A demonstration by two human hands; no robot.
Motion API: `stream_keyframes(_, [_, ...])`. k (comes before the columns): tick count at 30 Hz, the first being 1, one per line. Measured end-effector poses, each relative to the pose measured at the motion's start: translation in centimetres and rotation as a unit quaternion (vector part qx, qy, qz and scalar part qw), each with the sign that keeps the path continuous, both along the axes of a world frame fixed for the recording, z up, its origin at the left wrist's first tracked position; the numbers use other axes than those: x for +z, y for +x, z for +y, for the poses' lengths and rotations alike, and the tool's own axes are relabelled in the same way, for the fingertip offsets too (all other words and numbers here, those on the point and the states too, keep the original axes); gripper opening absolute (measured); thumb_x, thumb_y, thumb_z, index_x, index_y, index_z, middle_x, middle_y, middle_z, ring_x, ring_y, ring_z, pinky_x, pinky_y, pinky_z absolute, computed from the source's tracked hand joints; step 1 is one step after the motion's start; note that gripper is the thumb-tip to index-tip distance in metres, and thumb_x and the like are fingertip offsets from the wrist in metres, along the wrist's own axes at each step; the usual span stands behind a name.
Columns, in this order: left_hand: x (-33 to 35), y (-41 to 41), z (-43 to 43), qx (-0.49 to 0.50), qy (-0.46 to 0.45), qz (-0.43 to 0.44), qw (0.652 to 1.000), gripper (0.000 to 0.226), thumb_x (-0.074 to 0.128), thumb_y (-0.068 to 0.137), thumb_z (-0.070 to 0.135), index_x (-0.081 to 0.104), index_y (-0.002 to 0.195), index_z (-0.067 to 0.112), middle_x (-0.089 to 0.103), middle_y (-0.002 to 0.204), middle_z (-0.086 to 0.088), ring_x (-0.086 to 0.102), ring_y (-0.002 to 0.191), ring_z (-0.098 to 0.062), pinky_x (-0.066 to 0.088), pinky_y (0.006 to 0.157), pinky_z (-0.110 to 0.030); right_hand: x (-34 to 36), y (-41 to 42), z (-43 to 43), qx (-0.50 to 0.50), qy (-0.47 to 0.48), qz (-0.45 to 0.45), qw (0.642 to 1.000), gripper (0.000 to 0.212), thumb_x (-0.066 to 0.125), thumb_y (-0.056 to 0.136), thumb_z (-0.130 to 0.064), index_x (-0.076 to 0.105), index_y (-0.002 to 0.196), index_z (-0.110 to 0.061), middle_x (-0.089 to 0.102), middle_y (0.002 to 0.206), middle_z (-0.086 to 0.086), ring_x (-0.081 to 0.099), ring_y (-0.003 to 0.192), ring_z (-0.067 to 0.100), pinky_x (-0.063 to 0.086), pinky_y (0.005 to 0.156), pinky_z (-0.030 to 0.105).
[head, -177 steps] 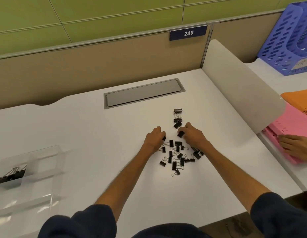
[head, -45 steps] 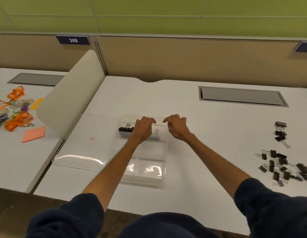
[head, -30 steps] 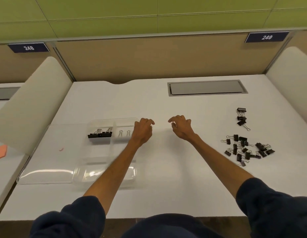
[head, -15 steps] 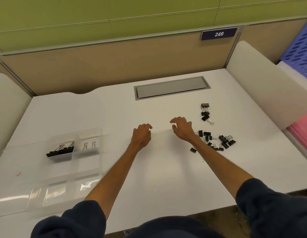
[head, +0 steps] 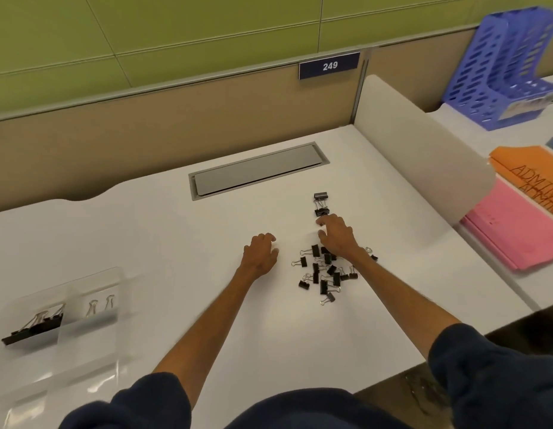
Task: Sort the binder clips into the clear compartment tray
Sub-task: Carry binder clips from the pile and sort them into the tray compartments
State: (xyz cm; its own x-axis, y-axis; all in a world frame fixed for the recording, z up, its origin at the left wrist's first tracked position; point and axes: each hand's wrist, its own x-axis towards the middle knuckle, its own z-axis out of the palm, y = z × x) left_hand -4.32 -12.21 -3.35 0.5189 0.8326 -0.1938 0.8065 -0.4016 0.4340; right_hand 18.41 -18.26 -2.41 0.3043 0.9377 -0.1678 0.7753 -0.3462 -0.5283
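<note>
Several small black binder clips [head: 325, 274] lie scattered in a pile on the white desk. Two larger clips [head: 321, 203] sit just behind the pile. My right hand [head: 336, 235] hovers over the pile's far end, fingers loosely spread, fingertips close to the larger clips, holding nothing I can see. My left hand [head: 260, 253] hangs left of the pile with loosely curled fingers, empty. The clear compartment tray [head: 92, 283] stands at the far left; black clips [head: 33, 328] fill one far compartment and two clips' wire handles [head: 100, 306] show in the one beside it.
A grey cable hatch [head: 256, 170] is set into the desk behind the hands. A white divider panel [head: 424, 144] bounds the right side. Beyond it lie pink [head: 516, 236] and orange folders [head: 529, 171] and a blue file rack [head: 510, 66].
My view has swung right from the tray to the clip pile. Both hands, empty, have moved from the tray across the desk; my right hand is now over the pile.
</note>
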Motion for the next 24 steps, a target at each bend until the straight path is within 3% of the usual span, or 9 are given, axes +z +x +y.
stream_keyframes(6, [-0.5,3.8,0.7,0.001,-0.002,0.044,0.999,0.044,0.045,0.098,0.032,0.038,0.138,0.016,0.038,0.14,-0.01,0.03,0.132,-0.027,0.032,0.102,-0.049,-0.9,2.7,1.0,-0.06,-0.048,0.003,0.997,0.049,0.047,0.095,-0.025,0.035,0.141,-0.012,0.038,0.142,0.012,0.033,0.133,0.03,0.032,0.105,0.05])
stream_keyframes(11, [-0.4,6.3,1.3,-0.03,0.012,0.027,0.999,0.045,0.046,0.097,0.028,0.036,0.14,0.022,0.041,0.137,-0.01,0.033,0.13,-0.027,0.033,0.101,-0.049,-1.9,3.6,1.5,-0.033,-0.057,-0.039,0.997,0.041,0.047,0.092,-0.018,0.049,0.133,-0.023,0.041,0.138,0.01,0.032,0.132,0.028,0.032,0.103,0.049])
stream_keyframes(17, [-0.5,8.2,2.0,-0.097,0.051,0.038,0.993,0.058,0.049,0.094,0.022,0.027,0.145,0.037,0.041,0.134,-0.01,0.036,0.126,-0.027,0.035,0.098,-0.045,-2.0,4.5,2.1,0.036,-0.029,-0.028,0.999,0.056,0.045,0.081,-0.001,0.063,0.119,-0.038,0.043,0.135,0.002,0.034,0.13,0.024,0.033,0.102,0.049])
stream_keyframes(20, [-0.8,8.6,2.3,-0.141,0.087,0.072,0.984,0.054,0.046,0.096,0.021,0.03,0.145,0.038,0.038,0.139,-0.01,0.036,0.129,-0.027,0.036,0.096,-0.044,-2.3,5.2,2.5,0.032,-0.003,-0.003,0.999,0.061,0.045,0.083,-0.002,0.049,0.133,-0.036,0.045,0.134,0.005,0.037,0.128,0.026,0.037,0.101,0.049])
stream_keyframes(24, [-1.0,8.5,2.9,-0.135,0.103,0.072,0.983,0.046,0.044,0.098,0.022,0.04,0.142,0.032,0.05,0.12,-0.008,0.047,0.113,-0.027,0.042,0.083,-0.038,-2.8,4.7,3.3,0.033,-0.023,-0.057,0.998,0.064,0.046,0.09,-0.009,0.03,0.147,-0.034,0.039,0.138,0.009,0.037,0.125,0.029,0.039,0.095,0.049])
